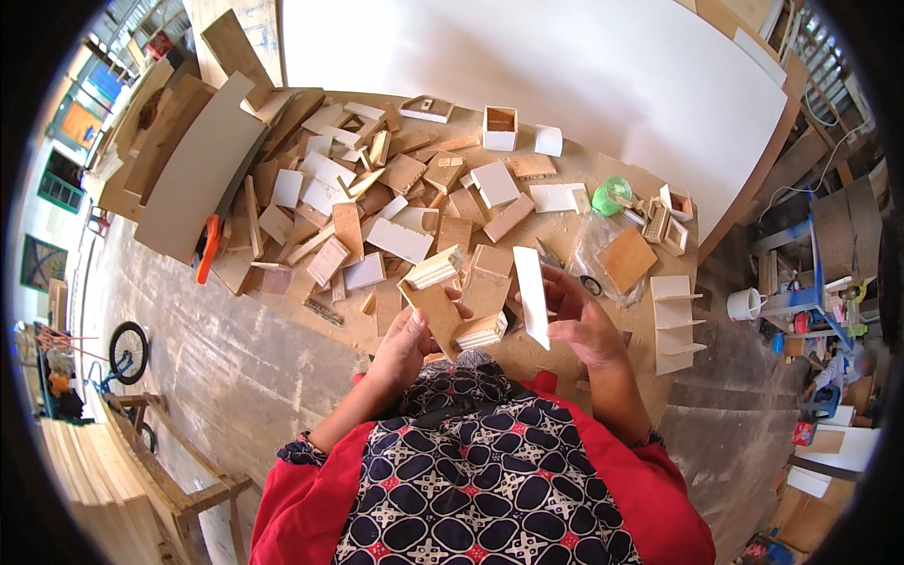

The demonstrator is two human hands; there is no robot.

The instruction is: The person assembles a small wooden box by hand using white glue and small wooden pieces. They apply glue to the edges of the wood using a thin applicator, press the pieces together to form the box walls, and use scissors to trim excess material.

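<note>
My left hand (403,347) is closed around a small U-shaped wooden piece (431,315), a brown board with a layered white-edged block at each end. Between the thumb and fingers of my right hand (586,325) a narrow white panel (530,294) stands upright, its white face toward the left. The two pieces are held apart, above the near edge of the workbench (330,330). Beneath them lie loose wooden blocks. Just beyond my right hand are scissors (590,285) with black handles, partly hidden.
A heap of white and brown offcuts (400,240) covers the bench's left and middle. At the right are a green round object (612,193), a clear plastic bag (595,247) and a white divided rack (670,325). An orange-handled tool (207,250) hangs at the left edge.
</note>
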